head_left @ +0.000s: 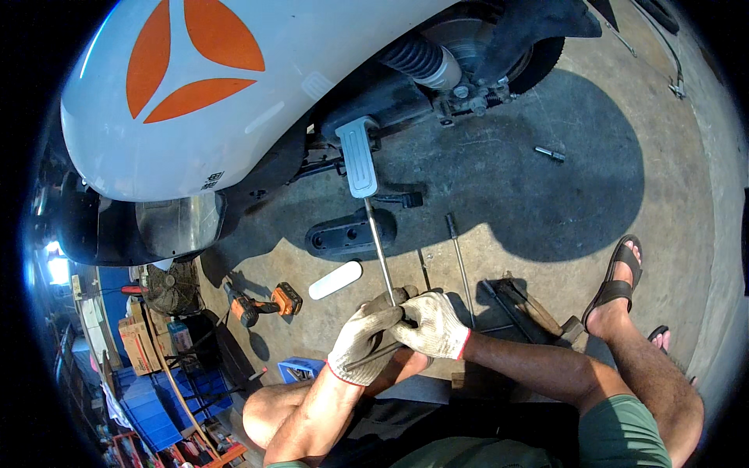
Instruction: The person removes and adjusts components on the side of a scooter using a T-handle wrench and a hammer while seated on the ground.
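Both my hands wear white knit gloves with red cuffs and meet over my knees. My left hand (363, 341) and my right hand (431, 325) are closed together around a long thin metal rod (380, 248), which runs up from my fists toward a grey footrest (358, 157) on the scooter. A second thin dark rod (374, 356) sticks out below my left fist. The white scooter body (234, 86) with orange markings looms above, its rear wheel (499, 47) and shock spring at the top.
On the concrete floor lie a black plastic cover (347, 234), a white flat part (335, 280), an orange cordless drill (265, 303), a long screwdriver (459, 257), a socket piece (550, 154) and dark tools (519, 304). My sandalled foot (616, 285) rests at right. Boxes and blue crates (148, 374) crowd the lower left.
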{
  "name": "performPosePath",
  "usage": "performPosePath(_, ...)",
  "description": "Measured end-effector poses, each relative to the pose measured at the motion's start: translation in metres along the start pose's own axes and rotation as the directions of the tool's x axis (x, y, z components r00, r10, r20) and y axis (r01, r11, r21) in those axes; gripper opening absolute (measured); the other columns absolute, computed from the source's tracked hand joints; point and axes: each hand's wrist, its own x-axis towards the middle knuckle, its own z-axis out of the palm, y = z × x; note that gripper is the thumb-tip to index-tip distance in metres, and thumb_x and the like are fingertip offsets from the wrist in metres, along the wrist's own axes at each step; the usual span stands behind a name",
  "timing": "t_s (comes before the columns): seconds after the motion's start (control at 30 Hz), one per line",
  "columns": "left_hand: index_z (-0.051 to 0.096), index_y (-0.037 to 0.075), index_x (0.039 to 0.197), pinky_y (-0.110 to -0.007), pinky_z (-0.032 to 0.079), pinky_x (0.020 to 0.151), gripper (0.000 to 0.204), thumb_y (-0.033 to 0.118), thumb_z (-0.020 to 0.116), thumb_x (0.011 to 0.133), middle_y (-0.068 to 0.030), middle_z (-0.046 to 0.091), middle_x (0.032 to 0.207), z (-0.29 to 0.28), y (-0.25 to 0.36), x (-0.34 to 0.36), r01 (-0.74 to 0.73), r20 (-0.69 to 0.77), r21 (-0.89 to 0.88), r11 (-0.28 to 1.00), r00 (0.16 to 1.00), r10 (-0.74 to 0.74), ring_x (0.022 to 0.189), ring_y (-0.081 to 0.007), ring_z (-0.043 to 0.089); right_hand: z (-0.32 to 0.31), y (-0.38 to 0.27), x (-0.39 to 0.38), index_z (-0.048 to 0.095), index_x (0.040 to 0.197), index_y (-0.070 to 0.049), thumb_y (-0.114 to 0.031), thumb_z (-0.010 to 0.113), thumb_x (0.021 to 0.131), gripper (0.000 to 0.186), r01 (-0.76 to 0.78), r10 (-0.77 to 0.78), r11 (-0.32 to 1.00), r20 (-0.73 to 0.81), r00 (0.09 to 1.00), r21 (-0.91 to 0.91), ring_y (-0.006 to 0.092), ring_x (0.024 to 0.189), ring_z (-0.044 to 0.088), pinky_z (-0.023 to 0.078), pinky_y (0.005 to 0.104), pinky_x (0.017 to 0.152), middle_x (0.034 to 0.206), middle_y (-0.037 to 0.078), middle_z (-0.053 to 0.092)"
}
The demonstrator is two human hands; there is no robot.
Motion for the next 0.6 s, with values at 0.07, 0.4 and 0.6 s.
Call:
performPosePath(0.07,0.054,-0.005,0.121,-0.033,0.053,0.088,0.033,0.003,0.057,0.09,-0.0167,0.061,0.114,0.0,-0.001,-0.001,-0.011,-0.029,0.009,1.0,1.0,0.011,0.1,-0.0233,0.063,-0.001,-0.001,-0.001,0.061,0.064,-0.004,-0.031,0.067,0.071,0.029,0.003,-0.002,1.0,0.011,1.0,-0.017,0.0394,0.061,0.061,0.047,0.0488,0.056,0.062,0.019,0.06)
performPosePath(0.4,0.058,-0.002,0.122,-0.029,0.05,0.087,0.034,0.013,0.055,0.092,-0.0122,0.064,0.112,-0.003,0.015,0.019,-0.061,-0.02,0.723,0.688,0.994,0.11,0.1,-0.0192,0.062,-0.035,-0.017,-0.019,0.063,0.093,-0.003,-0.023,0.055,0.09,0.022,-0.142,0.211,0.948,0.229,0.95,-0.284,0.037,0.071,0.064,0.051,0.044,0.064,0.08,0.02,0.065)
performPosePath(0.6,0.06,0.004,0.117,-0.04,0.046,0.095,0.046,0.041,0.053,0.09,-0.0239,0.063,0.117,-0.037,-0.017,0.086,0.075,-0.054,0.993,-0.095,0.976,0.211,0.113,-0.0378,0.059,-0.102,0.083,-0.059,0.063,0.086,-0.003,-0.031,0.053,0.088,0.03,-0.312,0.331,0.72,-0.089,0.939,-0.62,0.0427,0.08,0.064,0.05,0.05,0.072,0.083,0.024,0.066)
